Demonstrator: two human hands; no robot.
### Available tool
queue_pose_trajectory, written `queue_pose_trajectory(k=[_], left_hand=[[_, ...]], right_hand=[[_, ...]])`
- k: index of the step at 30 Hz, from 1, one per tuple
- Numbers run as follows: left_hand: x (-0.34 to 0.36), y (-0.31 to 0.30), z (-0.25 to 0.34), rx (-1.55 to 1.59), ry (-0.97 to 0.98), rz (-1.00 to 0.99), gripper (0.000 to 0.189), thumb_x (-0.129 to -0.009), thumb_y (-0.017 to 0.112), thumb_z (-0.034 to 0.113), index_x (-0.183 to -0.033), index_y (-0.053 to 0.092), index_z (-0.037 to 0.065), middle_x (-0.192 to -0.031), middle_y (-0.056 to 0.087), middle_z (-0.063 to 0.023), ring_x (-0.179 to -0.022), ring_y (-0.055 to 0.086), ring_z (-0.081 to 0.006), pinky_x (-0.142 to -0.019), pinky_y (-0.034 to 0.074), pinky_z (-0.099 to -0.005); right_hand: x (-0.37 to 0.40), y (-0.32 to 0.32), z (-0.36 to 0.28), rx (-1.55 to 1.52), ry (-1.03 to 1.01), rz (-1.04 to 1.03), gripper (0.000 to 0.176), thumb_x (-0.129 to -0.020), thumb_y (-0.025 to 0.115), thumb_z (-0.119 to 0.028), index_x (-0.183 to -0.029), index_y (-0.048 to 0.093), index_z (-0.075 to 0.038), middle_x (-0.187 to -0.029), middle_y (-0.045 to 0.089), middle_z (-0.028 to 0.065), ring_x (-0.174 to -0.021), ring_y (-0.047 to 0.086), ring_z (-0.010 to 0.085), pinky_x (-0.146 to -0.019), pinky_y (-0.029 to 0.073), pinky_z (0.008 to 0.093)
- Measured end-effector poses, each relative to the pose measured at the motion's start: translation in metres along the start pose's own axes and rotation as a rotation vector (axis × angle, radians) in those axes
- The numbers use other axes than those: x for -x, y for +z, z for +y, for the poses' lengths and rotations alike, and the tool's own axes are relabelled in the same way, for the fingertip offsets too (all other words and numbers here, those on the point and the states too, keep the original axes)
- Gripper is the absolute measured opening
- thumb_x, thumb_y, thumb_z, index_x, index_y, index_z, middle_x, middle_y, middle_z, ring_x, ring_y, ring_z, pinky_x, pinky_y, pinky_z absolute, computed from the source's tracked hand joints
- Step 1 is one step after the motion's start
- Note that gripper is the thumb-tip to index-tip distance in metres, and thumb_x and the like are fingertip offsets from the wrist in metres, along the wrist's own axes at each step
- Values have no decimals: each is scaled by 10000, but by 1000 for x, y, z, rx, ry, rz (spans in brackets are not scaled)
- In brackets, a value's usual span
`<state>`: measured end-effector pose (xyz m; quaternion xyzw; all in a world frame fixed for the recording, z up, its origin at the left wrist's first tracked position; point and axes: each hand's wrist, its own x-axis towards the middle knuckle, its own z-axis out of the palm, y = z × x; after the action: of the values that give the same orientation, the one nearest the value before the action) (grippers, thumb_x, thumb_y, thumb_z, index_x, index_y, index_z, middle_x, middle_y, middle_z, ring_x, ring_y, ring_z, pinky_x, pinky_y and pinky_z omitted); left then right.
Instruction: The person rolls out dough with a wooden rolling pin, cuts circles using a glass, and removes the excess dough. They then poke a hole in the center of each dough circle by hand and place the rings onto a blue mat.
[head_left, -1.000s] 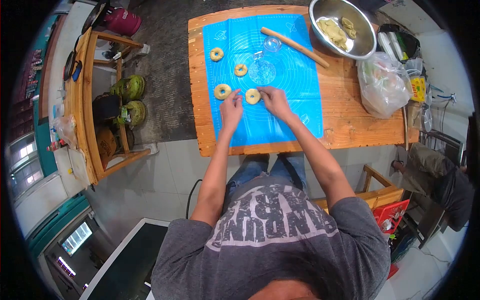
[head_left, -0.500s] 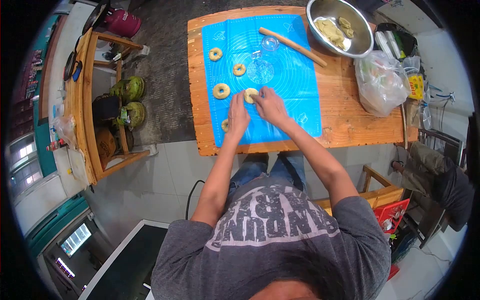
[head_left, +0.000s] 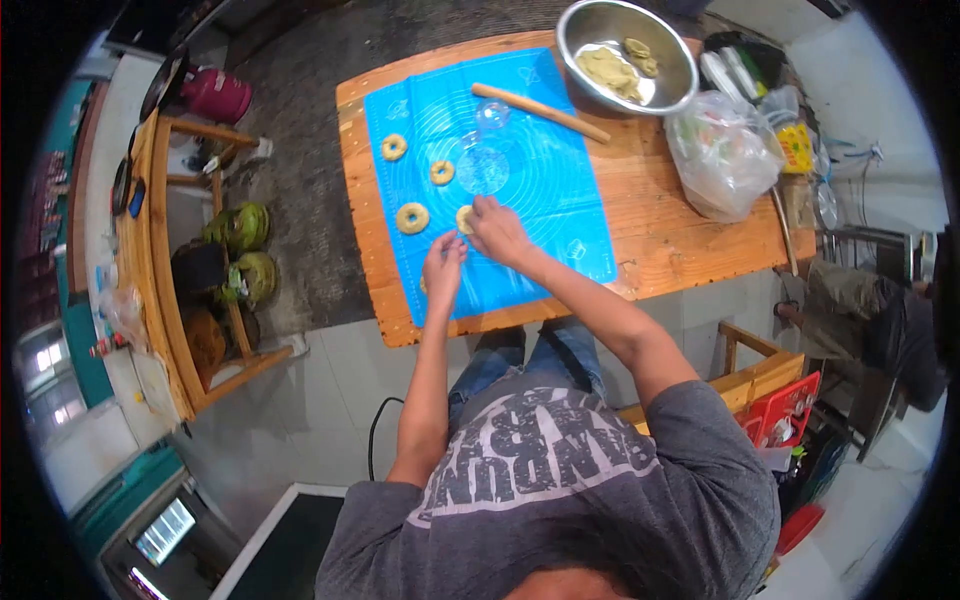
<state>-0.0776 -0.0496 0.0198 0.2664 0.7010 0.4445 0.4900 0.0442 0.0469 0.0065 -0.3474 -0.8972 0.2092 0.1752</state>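
Note:
A pale dough ring [head_left: 463, 219] lies on the blue baking mat [head_left: 545, 215], partly covered by my fingers. My right hand [head_left: 500, 232] is closed at its right edge, fingertips on the dough. Just below and left of it, my left hand [head_left: 443, 268] hovers with its fingers drawn together; what they hold, if anything, is too small to make out. Three more dough rings [head_left: 412, 218] [head_left: 442, 172] [head_left: 394, 147] sit on the left side of the mat. Beside my left hand, another dough piece [head_left: 424, 284] is mostly hidden.
A wooden rolling pin [head_left: 540, 112] crosses the mat's upper right, near a clear round cutter [head_left: 492, 115]. Behind it stands a steel bowl [head_left: 683, 75] with dough inside. A filled plastic bag [head_left: 722, 160] rests at the table's right. A seated person [head_left: 880, 320] is at far right.
My left hand has come away from the dough ring toward me, while my right hand stays at it. The whole view has shifted and tilted, so the table appears lower and further left.

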Motion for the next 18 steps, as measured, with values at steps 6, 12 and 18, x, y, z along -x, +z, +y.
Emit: queue_pose_trajectory(k=[6, 12, 18], left_hand=[[4, -7, 8, 620, -383, -222, 717, -973, 354, 507, -1396, 268, -65, -1379, 372, -270, -1262, 428, -353, -1049, 373, -431], [6, -6, 28, 863, -344, -430, 668, -983, 296, 515, -1389, 324, -14, -1366, 444, -184, -1240, 466, -267, -1030, 381, -407], [15, 21, 54, 532, -173, -457, 597, -1010, 276, 448, -1404, 316, 2, -1375, 438, -185, -1240, 460, -278, -1014, 397, -394]], right_hand=[[1, -15, -10, -472, 371, 56, 280, -649, 731, -252, -855, 684, -68, -975, 543, 120, -920, 559, 300, -689, 508, 395], [37, -58, -42, -476, 103, 120, 357, -687, 704, -249, -1008, 643, -106, -964, 537, 119, -855, 572, 290, -647, 496, 394], [64, -74, -23, -106, -113, -25, 531, -748, 630, -151, -1256, 474, -157, -882, 575, 120, -695, 602, 303, -544, 483, 410]])
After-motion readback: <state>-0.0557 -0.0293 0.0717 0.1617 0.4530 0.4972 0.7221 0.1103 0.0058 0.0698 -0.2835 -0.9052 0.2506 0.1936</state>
